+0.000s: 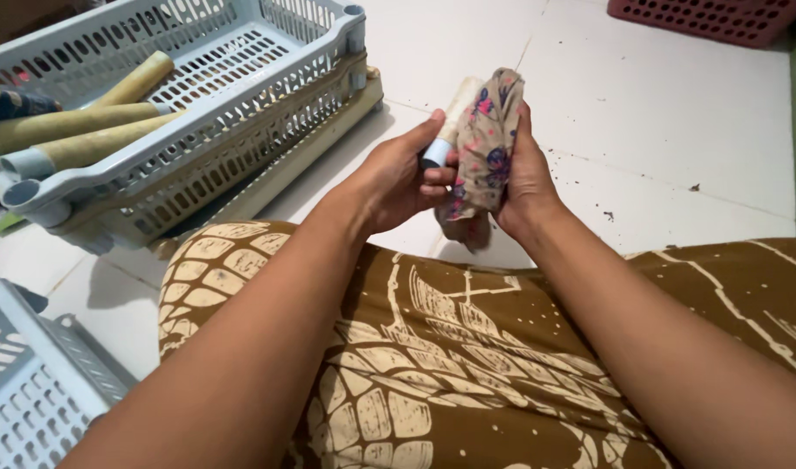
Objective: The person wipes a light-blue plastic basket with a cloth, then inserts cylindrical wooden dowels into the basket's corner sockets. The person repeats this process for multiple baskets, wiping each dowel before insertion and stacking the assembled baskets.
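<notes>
Head view: above the lap, the left hand (pixel 398 178) pinches the tube's (pixel 445 139) capped end to steady it, while the right hand (pixel 524 174) closes around the floral cloth (pixel 485 148) wrapped on it. More tubes (pixel 76 130) lie in the grey basket (pixel 267 95).

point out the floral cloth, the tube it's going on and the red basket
floral cloth (pixel 486 143), head view, middle of the bunched fabric
cardboard tube (pixel 457 108), head view, bare upper side
red basket (pixel 719 16), head view, perforated front wall
</notes>
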